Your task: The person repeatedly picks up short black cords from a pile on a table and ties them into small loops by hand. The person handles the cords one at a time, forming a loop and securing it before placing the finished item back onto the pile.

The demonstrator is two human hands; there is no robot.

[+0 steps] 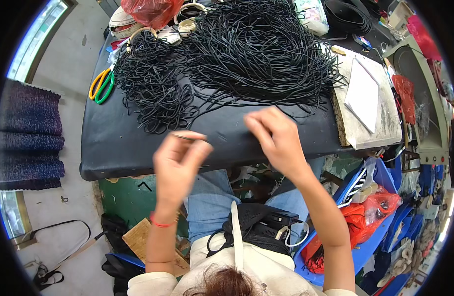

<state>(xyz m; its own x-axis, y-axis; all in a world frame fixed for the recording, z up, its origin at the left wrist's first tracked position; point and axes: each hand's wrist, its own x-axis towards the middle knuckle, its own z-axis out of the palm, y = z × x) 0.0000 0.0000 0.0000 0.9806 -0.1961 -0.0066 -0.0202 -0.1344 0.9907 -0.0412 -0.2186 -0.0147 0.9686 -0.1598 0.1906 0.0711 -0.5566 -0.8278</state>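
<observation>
1. The black tabletop (123, 153) carries everything below.
2. A large heap of black cords (266, 54) spreads from its far edge towards the middle.
3. A smaller, looped cord bundle (155, 84) lies beside it, nearer the left edge.
4. At the right edge, a pale board (389, 128) bears a white sheet (362, 96).
5. Right hand (277, 135), near edge: grip curled, blurred; contents cannot be told.
6. Left hand (178, 160), near edge: grip half-curled; a dark strand (183, 137) shows there, hold uncertain.
7. Orange-and-green-handled scissors (104, 88): left edge.
</observation>
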